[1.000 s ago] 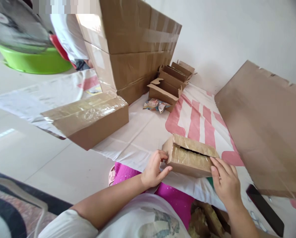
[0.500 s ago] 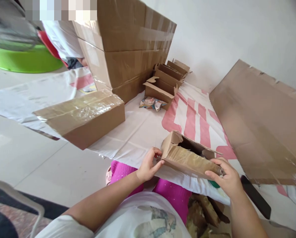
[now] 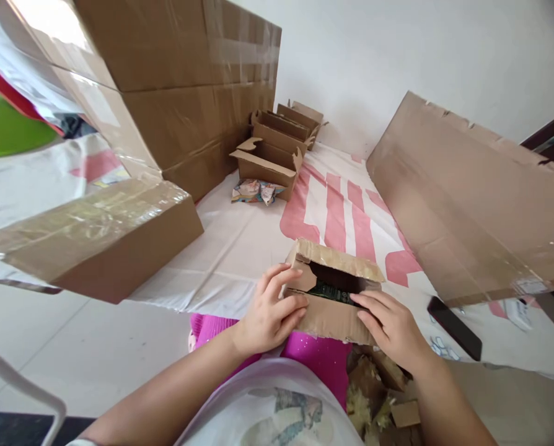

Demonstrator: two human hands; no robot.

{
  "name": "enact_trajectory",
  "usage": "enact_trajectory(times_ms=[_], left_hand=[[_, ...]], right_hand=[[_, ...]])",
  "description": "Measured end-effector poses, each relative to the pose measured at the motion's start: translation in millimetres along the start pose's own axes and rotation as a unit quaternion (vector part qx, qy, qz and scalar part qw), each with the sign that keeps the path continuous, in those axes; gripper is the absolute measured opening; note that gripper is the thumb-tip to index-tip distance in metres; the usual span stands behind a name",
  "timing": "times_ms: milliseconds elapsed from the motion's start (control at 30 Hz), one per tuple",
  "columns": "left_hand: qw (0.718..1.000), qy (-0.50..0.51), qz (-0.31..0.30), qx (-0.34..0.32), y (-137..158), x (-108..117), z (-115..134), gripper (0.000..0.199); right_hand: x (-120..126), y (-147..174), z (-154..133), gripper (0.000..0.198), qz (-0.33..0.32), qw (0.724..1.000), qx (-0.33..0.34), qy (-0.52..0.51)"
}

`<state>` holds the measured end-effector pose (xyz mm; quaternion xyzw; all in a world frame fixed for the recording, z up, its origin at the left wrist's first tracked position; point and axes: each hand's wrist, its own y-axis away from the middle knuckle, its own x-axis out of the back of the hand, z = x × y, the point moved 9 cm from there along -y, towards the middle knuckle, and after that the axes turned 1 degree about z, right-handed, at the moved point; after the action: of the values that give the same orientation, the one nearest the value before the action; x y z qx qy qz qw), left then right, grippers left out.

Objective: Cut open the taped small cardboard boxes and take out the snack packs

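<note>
A small cardboard box (image 3: 337, 319) is between my hands at the table's near edge, its top opening facing up and partly covered by flaps. My left hand (image 3: 272, 310) grips its left end, fingers resting over the corner and the flap. At the right end, my right hand (image 3: 391, 322) holds the near flap with its fingertips at the opening. Inside shows a dark green printed item (image 3: 330, 291); its kind I cannot make out. The rest of the interior is in shadow.
A taped long carton (image 3: 160, 241) lies left, before a stack of large cartons (image 3: 165, 124). Open boxes (image 3: 268, 161) line up behind a patterned packet (image 3: 258, 191). Right are a large cardboard piece (image 3: 467, 210) and a black phone (image 3: 454, 327). Torn cardboard (image 3: 365, 384) lies below.
The box has been turned so its opening faces me more, and the green item shows inside. Both hands have shifted onto its flaps. The view has swung right.
</note>
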<state>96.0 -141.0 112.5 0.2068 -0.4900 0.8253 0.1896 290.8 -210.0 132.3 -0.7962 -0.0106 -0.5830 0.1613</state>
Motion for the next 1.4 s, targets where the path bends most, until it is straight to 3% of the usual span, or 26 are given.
enact_trajectory(times_ms=[133, 267, 400, 600, 767, 867, 967, 1133, 1300, 1400], left_hand=[[0.998, -0.057, -0.018, 0.032, 0, -8, -3, 0.02], [0.994, -0.083, -0.042, 0.054, 5, -16, -11, 0.028], [0.988, -0.088, -0.109, 0.058, -3, -23, -11, 0.048], [0.973, -0.089, -0.186, 0.099, -15, -32, -14, 0.04], [0.974, -0.107, -0.163, 0.117, -15, -28, -16, 0.038], [0.976, -0.089, -0.144, 0.137, -16, -20, -21, 0.026], [0.978, -0.068, -0.143, 0.134, -20, -18, -25, 0.02], [0.975, -0.101, -0.186, 0.07, -26, -30, -18, 0.029], [0.974, -0.134, -0.166, 0.074, -27, -25, -20, 0.026], [0.977, -0.121, -0.156, 0.085, -31, -19, -25, 0.031]], right_hand=[[-12, -11, 2, 0.032, -0.043, 0.993, -0.015, 0.113], [-10, -18, 5, 0.034, -0.059, 0.98, -0.024, 0.187], [-5, -20, 10, 0.038, -0.069, 0.975, -0.044, 0.207], [-5, -20, 11, 0.033, -0.051, 0.977, -0.022, 0.208], [13, -17, 21, 0.033, 0.032, 0.982, -0.031, 0.182], [24, -14, 32, 0.029, 0.067, 0.981, -0.051, 0.175], [21, -15, 35, 0.024, 0.042, 0.984, -0.05, 0.168], [6, -24, 21, 0.027, -0.01, 0.98, -0.018, 0.198], [19, -25, 25, 0.034, 0.064, 0.95, -0.085, 0.294], [30, -18, 38, 0.045, 0.106, 0.937, -0.15, 0.296]])
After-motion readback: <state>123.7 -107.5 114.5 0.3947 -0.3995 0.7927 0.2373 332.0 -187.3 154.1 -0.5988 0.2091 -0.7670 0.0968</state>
